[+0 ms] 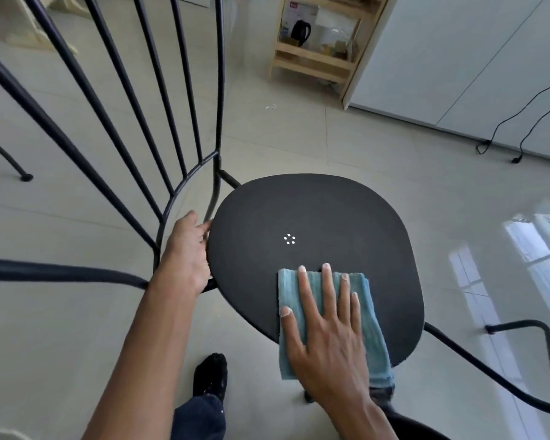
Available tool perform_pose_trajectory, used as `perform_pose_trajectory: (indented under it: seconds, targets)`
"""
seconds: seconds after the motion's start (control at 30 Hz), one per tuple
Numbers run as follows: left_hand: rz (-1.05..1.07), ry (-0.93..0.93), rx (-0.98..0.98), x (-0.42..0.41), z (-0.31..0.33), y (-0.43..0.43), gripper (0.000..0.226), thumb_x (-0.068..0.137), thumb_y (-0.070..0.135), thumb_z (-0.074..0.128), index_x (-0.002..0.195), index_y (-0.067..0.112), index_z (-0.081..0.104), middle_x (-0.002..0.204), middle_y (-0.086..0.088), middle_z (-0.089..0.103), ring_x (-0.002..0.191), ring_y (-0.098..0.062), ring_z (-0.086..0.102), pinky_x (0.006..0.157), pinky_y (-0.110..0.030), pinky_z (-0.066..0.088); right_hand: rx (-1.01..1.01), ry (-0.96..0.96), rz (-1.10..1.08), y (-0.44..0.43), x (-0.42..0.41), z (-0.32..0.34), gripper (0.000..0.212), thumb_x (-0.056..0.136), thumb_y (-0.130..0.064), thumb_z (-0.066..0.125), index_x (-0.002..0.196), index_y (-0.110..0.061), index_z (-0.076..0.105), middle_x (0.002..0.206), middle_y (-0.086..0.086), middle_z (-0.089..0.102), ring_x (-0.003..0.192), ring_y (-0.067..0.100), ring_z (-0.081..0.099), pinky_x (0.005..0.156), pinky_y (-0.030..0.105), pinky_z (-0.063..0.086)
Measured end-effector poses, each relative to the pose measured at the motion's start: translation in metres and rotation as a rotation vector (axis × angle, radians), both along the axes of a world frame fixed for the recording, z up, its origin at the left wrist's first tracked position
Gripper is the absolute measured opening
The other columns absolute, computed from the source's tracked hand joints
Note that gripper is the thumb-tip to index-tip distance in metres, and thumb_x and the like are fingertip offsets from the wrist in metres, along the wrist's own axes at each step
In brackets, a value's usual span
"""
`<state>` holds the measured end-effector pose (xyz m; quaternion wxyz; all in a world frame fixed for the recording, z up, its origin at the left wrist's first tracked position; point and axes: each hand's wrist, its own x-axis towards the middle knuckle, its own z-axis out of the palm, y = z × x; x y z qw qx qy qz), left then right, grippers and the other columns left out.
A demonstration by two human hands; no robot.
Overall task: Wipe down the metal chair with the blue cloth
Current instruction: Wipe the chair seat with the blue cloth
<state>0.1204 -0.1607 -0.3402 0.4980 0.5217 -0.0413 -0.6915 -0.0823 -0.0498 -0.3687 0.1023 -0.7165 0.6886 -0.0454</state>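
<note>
A black metal chair stands below me, its round dark seat (315, 223) in the middle of the view and its barred backrest (159, 100) rising at the upper left. A folded blue cloth (291, 287) lies on the near edge of the seat. My right hand (327, 325) presses flat on the cloth with fingers straight and spread. My left hand (188, 252) grips the seat's left rim, fingers curled under the edge beside the backrest frame.
A wooden shelf unit (318, 61) with a black kettle stands at the back. Black cables (521, 122) trail along the white wall at the right. A chair armrest (534, 341) curves at the lower right. My dark-socked foot (211, 374) is on the tiled floor.
</note>
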Motion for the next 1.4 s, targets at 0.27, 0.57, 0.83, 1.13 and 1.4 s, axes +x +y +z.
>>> perform_pose_trajectory:
  seconds: [0.27,0.57,0.83,1.13,1.4]
  targets:
    - [-0.062,-0.103,0.000,0.005,-0.007,0.000,0.067,0.097,0.060,0.022,0.134,0.015,0.055,0.119,-0.014,0.068,0.112,-0.029,0.062,0.101,-0.045,0.044,-0.008,-0.039,0.228,-0.126,0.049,-0.005,0.065,0.098,-0.064,0.017,0.157,-0.042,-0.002,0.168,-0.001,-0.009,0.153,0.023,-0.016,0.124,0.040,-0.009]
    - [-0.011,-0.097,0.053,0.004,0.002,0.002,0.063,0.100,0.052,0.020,0.134,0.014,0.056,0.122,-0.011,0.067,0.109,-0.025,0.062,0.086,-0.036,0.046,-0.003,-0.042,0.165,-0.164,0.006,-0.004,0.063,0.097,-0.065,0.014,0.156,-0.046,0.000,0.168,-0.005,-0.006,0.154,0.018,-0.010,0.124,0.038,-0.005]
    - [0.025,-0.135,0.055,0.002,0.010,0.006,0.043,0.098,0.028,0.025,0.107,0.017,0.066,0.090,-0.002,0.071,0.085,-0.019,0.063,0.071,-0.027,0.046,0.009,0.011,0.136,-0.049,-0.026,-0.002,0.060,0.092,-0.066,-0.003,0.150,-0.055,-0.012,0.166,-0.009,-0.016,0.151,0.013,-0.020,0.122,0.034,-0.010]
    - [0.040,-0.076,0.057,0.002,0.014,0.012,0.048,0.097,0.027,0.022,0.109,0.015,0.066,0.090,-0.007,0.071,0.087,-0.020,0.065,0.064,-0.032,0.047,-0.006,-0.032,0.295,-0.056,0.047,-0.003,0.053,0.100,-0.060,0.003,0.149,-0.055,-0.016,0.163,-0.008,-0.025,0.149,0.018,-0.028,0.120,0.035,-0.018]
    - [0.085,-0.022,0.070,0.004,0.006,0.006,0.053,0.101,0.038,0.018,0.118,0.013,0.062,0.108,-0.015,0.071,0.099,-0.028,0.065,0.072,-0.036,0.050,-0.029,-0.069,0.289,-0.171,0.094,-0.010,0.058,0.101,-0.060,0.015,0.156,-0.046,0.002,0.168,0.000,-0.010,0.153,0.022,-0.016,0.123,0.041,-0.012]
